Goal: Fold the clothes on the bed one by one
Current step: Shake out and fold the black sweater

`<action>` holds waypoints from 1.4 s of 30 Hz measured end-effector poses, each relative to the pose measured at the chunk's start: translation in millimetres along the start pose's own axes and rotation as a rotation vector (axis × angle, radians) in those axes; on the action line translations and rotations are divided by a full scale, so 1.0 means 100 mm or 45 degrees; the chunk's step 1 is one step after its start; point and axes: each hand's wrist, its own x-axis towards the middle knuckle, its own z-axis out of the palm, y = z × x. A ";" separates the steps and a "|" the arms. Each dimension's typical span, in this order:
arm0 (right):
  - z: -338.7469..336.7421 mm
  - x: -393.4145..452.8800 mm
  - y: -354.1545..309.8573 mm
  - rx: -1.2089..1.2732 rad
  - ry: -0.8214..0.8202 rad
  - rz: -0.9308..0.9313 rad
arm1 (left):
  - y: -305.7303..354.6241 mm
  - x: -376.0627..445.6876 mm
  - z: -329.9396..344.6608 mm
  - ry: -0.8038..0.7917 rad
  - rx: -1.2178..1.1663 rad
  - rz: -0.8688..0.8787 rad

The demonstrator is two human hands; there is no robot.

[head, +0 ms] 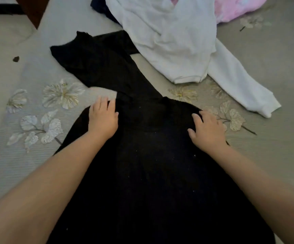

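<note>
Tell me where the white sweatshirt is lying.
In the head view the white sweatshirt lies on the bed, upper right of centre, beyond the black garment, with the pink garment at its far right.

matt black cloth garment (pixel 142 155), soft white fleecy sweatshirt (pixel 174 41), ribbed grey bedspread (pixel 10 164) with shiny embroidered flowers

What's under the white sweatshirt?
The white sweatshirt overlaps the far end of the black garment and a dark blue item at its top-left edge. How far either extends beneath is hidden.
</note>
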 end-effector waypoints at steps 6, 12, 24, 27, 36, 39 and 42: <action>0.64 -0.53 0.26 0.055 0.080 0.292 | 0.35 -0.67 0.68 -0.114 -0.109 0.298; 0.50 -0.09 0.73 0.115 0.155 0.399 | 0.29 -0.70 0.94 -0.257 0.069 0.220; 0.39 0.05 1.07 0.223 0.038 0.353 | 0.87 -1.04 0.90 -0.276 -0.093 0.397; 0.50 -0.69 0.90 0.240 0.175 0.334 | 0.97 -1.20 1.00 -0.319 -0.022 0.393; 0.82 -1.84 0.71 0.176 -0.217 0.695 | 1.03 -1.23 1.02 -0.327 0.039 0.352; 0.67 -1.72 0.87 0.291 -0.102 0.764 | 1.04 -1.21 1.01 -0.384 0.078 0.359; 0.30 -1.67 0.99 0.521 -0.004 0.772 | 0.94 -1.16 0.89 -0.518 -0.048 0.398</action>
